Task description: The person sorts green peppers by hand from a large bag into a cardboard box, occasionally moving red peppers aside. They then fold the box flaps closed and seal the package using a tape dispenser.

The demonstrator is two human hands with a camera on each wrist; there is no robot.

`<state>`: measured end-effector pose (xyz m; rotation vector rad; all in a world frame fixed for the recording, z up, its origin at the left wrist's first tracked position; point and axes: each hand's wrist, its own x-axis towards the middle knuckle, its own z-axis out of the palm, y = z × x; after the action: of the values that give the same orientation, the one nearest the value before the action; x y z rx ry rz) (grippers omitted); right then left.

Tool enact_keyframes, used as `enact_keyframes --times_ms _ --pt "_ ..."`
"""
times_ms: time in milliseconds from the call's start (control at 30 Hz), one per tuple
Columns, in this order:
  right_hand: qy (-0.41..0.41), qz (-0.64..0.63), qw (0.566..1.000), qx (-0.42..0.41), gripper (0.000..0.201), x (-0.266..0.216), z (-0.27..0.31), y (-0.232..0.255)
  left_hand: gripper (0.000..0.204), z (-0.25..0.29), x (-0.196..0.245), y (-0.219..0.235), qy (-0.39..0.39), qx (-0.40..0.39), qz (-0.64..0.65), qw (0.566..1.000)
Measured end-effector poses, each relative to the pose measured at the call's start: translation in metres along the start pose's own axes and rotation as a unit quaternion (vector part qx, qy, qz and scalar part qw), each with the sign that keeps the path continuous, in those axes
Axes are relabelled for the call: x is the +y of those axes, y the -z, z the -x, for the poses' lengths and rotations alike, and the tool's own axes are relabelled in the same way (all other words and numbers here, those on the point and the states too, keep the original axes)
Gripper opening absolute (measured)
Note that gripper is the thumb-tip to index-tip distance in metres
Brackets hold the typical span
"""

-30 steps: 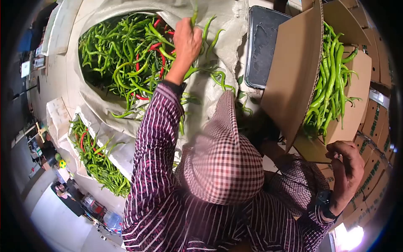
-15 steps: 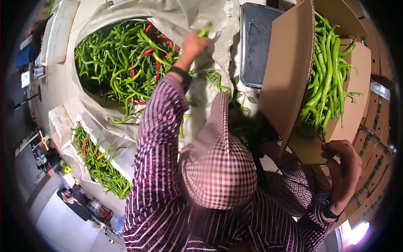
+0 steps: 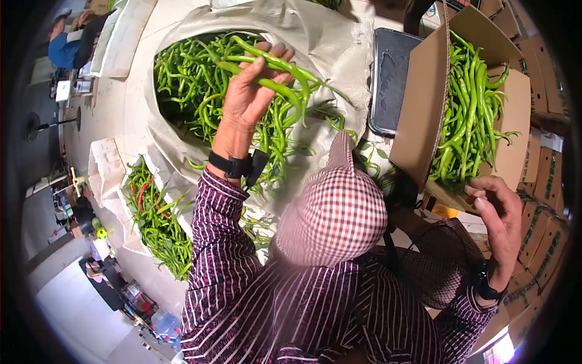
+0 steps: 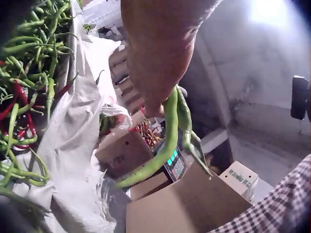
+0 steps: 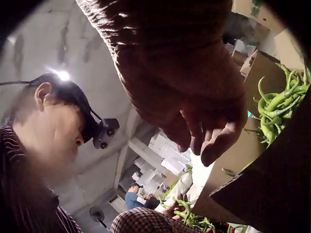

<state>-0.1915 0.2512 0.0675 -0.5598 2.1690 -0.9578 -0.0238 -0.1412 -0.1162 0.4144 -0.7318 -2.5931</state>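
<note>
My left hand (image 3: 248, 100) is raised over the open sack (image 3: 309, 36), palm upward, gripping a few long green chili peppers (image 3: 285, 90) between thumb and fingers. In the left wrist view, two green chili peppers (image 4: 170, 133) hang down from that hand. Below it, a heap of green chili peppers (image 3: 182, 73) fills the sack mouth. My right hand (image 3: 500, 215) is at the near end of a cardboard box (image 3: 418, 100), holding nothing. Its fingers (image 5: 214, 148) hang loosely bent in the right wrist view. Long green peppers (image 3: 470, 109) lie lengthwise in the box.
A dark flat platform (image 3: 388, 79) lies between sack and box. A second white sack (image 3: 109, 164) of green and red peppers stands at the left. Stacked cartons (image 3: 539, 170) line the right. A checkered cap (image 3: 333, 224) blocks the lower middle. Another person (image 5: 133, 196) sits in the background.
My left hand, earlier palm down with a green pepper sticking out, has turned palm up and come back over the sack mouth, showing several peppers. The right hand stays beside the box.
</note>
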Motion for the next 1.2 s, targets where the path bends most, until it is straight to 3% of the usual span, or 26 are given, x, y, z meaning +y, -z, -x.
enact_keyframes --times_ms 333,400,433,567,667,767,800,867,967,1000,1033,1100,1133,1167,1200 --pt "0.017 -0.035 0.999 -0.028 0.026 0.001 0.005 -0.010 0.035 0.012 -0.008 -0.069 0.011 -0.068 -0.016 0.997" --pt "0.021 -0.041 0.998 -0.035 0.027 0.002 0.004 -0.007 0.033 0.008 -0.010 -0.086 0.012 -0.113 0.007 0.993" --pt "0.014 -0.039 0.999 -0.028 0.027 0.003 0.003 -0.006 0.032 0.009 -0.011 -0.102 0.011 -0.096 0.018 0.995" --pt "0.007 -0.058 0.998 -0.033 0.032 0.001 -0.004 -0.002 0.029 -0.008 -0.021 -0.133 0.070 -0.151 0.078 0.983" --pt "0.063 -0.123 0.990 -0.002 0.037 0.013 -0.017 -0.001 0.029 -0.021 -0.041 -0.168 0.130 -0.197 0.011 0.972" --pt "0.123 -0.231 0.965 0.024 0.043 0.014 -0.033 -0.005 0.035 -0.026 -0.072 -0.212 0.188 -0.180 -0.039 0.965" --pt "0.118 -0.230 0.965 0.039 0.043 0.017 -0.035 -0.002 0.038 -0.023 -0.083 -0.233 0.201 -0.160 -0.076 0.963" --pt "0.083 -0.291 0.950 -0.073 0.048 0.023 -0.036 0.005 0.039 -0.026 -0.111 -0.257 0.218 -0.224 -0.067 0.948" --pt "0.065 -0.376 0.922 -0.063 0.043 0.023 -0.031 0.013 0.042 -0.036 -0.140 -0.278 0.202 -0.229 -0.073 0.949" --pt "0.034 -0.381 0.922 -0.060 0.041 0.036 -0.035 0.018 0.044 -0.042 -0.145 -0.278 0.225 -0.235 -0.135 0.936" --pt "0.037 -0.380 0.923 -0.055 0.041 0.046 -0.036 0.020 0.047 -0.046 -0.150 -0.278 0.246 -0.238 -0.196 0.919" --pt "0.004 -0.352 0.936 0.015 0.040 0.064 -0.037 0.020 0.053 -0.050 -0.174 -0.261 0.238 -0.143 -0.354 0.893" --pt "-0.013 -0.298 0.954 0.019 0.038 0.070 -0.039 0.021 0.055 -0.038 -0.168 -0.264 0.207 -0.125 -0.410 0.880" --pt "-0.026 -0.142 0.989 0.016 0.038 0.073 -0.032 0.025 0.055 -0.037 -0.163 -0.259 0.206 -0.129 -0.412 0.878" --pt "0.013 -0.054 0.998 0.010 0.039 0.077 -0.030 0.034 0.055 -0.041 -0.154 -0.250 0.183 -0.171 -0.460 0.852"
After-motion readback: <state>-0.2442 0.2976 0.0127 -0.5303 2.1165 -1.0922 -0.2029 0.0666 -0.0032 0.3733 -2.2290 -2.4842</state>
